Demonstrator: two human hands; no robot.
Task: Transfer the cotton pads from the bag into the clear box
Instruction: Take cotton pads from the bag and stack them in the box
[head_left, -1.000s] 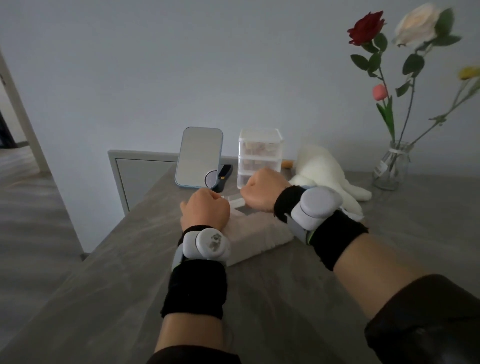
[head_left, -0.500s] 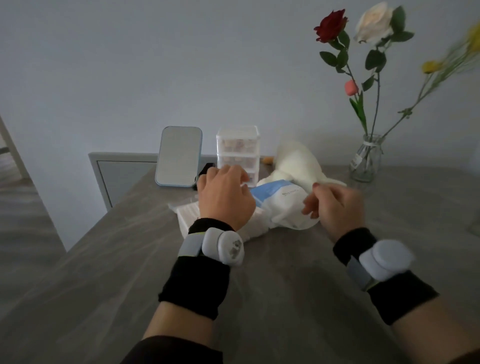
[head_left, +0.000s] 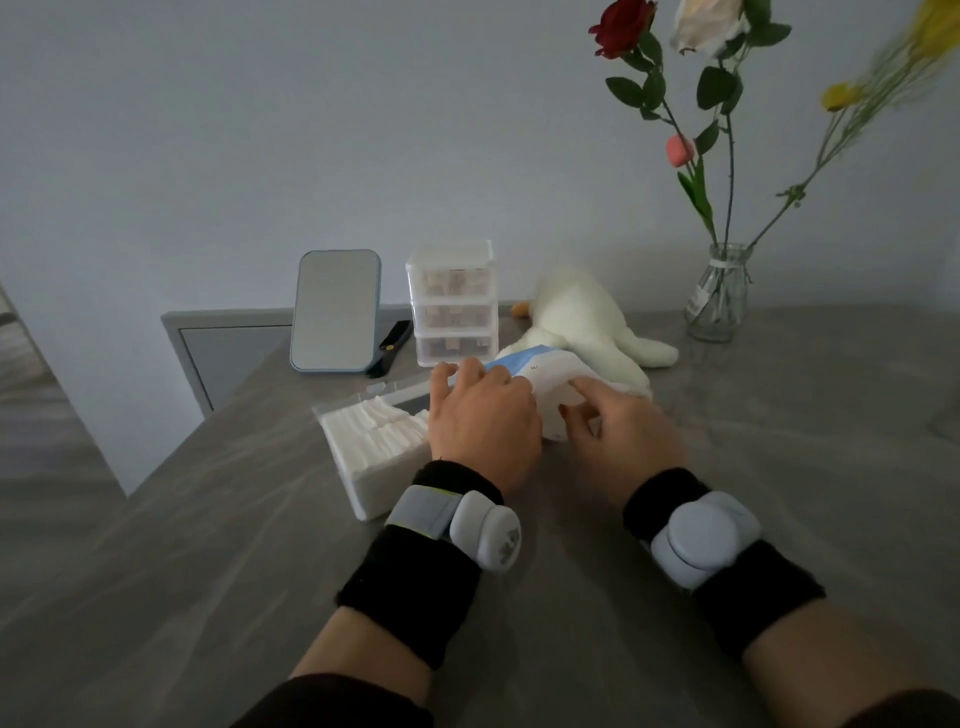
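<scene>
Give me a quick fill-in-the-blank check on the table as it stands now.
1. The left hand and right hand both touch the white and ____ bag.
2. The clear box lies on the bag's ____ side.
3. It holds white cotton pads, so it is not ____.
4. The white plush toy lies ____ the bag.
Missing words: blue; left; empty; behind.

A single wide-angle camera worn on the head looks forward and down across the grey table (head_left: 208, 545) toward the far wall (head_left: 260, 130), close above both forearms, the vase (head_left: 719, 296) far right.
</scene>
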